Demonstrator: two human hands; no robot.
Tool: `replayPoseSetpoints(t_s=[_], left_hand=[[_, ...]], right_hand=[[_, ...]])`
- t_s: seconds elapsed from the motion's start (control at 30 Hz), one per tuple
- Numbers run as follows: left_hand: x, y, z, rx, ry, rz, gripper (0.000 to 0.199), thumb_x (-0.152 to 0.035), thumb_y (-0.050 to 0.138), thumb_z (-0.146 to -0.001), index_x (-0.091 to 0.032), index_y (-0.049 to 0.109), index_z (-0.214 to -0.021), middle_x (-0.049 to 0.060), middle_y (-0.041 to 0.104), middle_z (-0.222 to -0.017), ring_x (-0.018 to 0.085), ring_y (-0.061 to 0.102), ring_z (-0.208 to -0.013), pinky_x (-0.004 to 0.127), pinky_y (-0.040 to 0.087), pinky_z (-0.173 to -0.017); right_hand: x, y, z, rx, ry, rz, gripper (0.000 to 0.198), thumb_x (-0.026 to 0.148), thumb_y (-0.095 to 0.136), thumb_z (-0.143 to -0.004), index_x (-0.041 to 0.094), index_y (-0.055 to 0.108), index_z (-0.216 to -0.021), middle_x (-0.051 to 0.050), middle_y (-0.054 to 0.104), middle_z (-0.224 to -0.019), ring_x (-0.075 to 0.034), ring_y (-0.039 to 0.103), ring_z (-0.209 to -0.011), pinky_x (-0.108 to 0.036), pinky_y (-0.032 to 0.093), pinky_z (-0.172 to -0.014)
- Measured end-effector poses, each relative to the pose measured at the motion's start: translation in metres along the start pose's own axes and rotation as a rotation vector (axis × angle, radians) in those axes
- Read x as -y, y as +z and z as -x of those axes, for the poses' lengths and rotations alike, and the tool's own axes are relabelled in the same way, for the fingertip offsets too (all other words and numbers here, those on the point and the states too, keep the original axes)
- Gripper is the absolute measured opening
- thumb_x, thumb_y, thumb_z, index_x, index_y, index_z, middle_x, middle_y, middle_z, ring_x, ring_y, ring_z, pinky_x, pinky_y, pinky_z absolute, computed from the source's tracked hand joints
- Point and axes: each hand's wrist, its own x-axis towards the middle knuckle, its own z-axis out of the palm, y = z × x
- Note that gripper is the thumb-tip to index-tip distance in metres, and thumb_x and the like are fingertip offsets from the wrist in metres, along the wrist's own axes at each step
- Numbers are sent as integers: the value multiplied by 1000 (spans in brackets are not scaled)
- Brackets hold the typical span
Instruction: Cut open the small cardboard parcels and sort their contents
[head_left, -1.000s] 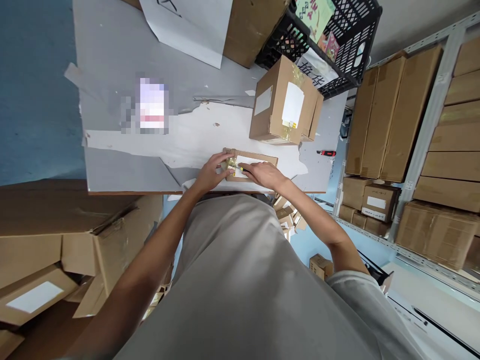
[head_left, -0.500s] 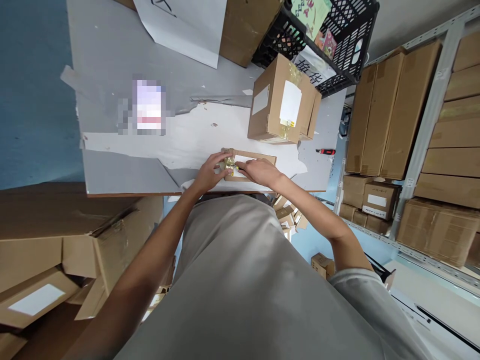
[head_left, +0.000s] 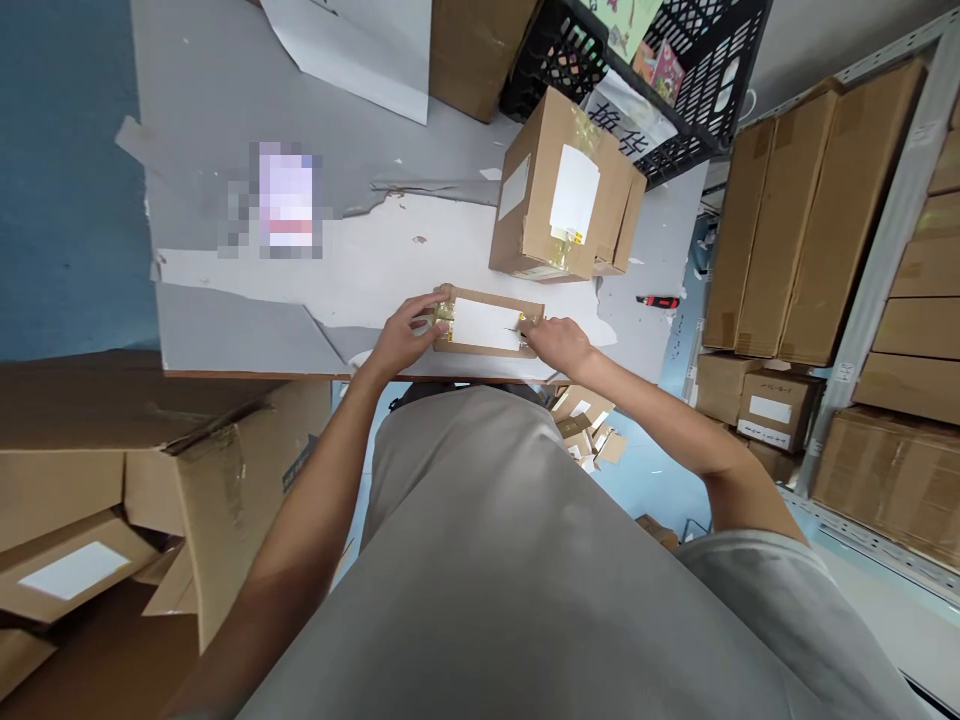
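Observation:
A small flat cardboard box (head_left: 489, 350) with a white label (head_left: 486, 325) lies near the front edge of the table. Clear tape shows at both of its ends. My left hand (head_left: 405, 335) grips the box's left end, thumb on top and fingers at the far corner. At the right end, my right hand (head_left: 561, 345) has its fingers curled together against the taped edge. What those fingertips pinch, if anything, is too small to make out.
A larger taped carton (head_left: 544, 225) stands behind the small box, near a black plastic crate (head_left: 682, 120). A red and black utility knife (head_left: 660, 301) lies at the right. Open cartons (head_left: 247, 480) fill the lower left. Shelves of boxes (head_left: 795, 230) line the right.
My right hand has moved right, from the label's left part to the box's right end, uncovering the label. My left hand stays at the left end, slightly shifted left.

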Motion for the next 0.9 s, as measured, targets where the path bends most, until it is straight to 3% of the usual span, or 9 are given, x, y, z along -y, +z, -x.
replayPoseSetpoints(t_s=[0.1, 0.27, 0.33, 0.57, 0.73, 0.9], left_hand=[[-5, 20, -1, -98, -10, -52, 59, -59, 79, -95, -31, 72, -147, 11, 67, -157, 33, 71, -132, 55, 58, -120], [-12, 62, -8, -418, 36, -259, 58, -59, 85, -96, -25, 63, -138, 15, 66, -140, 38, 64, -138, 57, 48, -124], [-11, 71, -9, -483, 36, -291, 56, -61, 83, -98, -25, 61, -134, 15, 66, -137, 38, 64, -136, 55, 47, -124], [-11, 79, -2, -532, -4, -309, 63, -74, 74, -101, -24, 57, -134, 17, 67, -139, 36, 67, -133, 53, 49, -122], [-10, 80, -1, -537, -12, -311, 70, -82, 73, -98, -24, 55, -132, 18, 69, -138, 34, 70, -130, 52, 52, -120], [-7, 80, -4, -549, -26, -357, 74, -88, 68, -97, -25, 52, -134, 19, 69, -139, 34, 71, -127, 52, 55, -118]], right_hand=[[-14, 13, 2, -21, -10, -13, 47, 4, 41, -114, 9, 65, -154, -27, 83, -129, -36, 81, -130, -43, 60, -101], [-22, 20, -5, -85, -70, -87, 44, 0, 44, -112, 5, 71, -146, -29, 81, -133, -35, 81, -129, -41, 59, -99], [-33, 23, -1, -84, -76, -96, 43, -1, 47, -109, 6, 75, -141, -28, 82, -133, -35, 81, -127, -41, 59, -99], [-85, 63, 4, -123, -147, -104, 40, 13, 41, -117, 12, 75, -139, -24, 82, -131, -33, 80, -125, -40, 57, -96], [-105, 90, -3, -179, -221, -137, 46, 34, 36, -124, 16, 66, -154, -23, 84, -125, -35, 81, -123, -39, 56, -93], [-114, 101, -8, -191, -225, -177, 47, 39, 35, -124, 19, 66, -154, -22, 86, -121, -36, 82, -121, -39, 56, -91]])
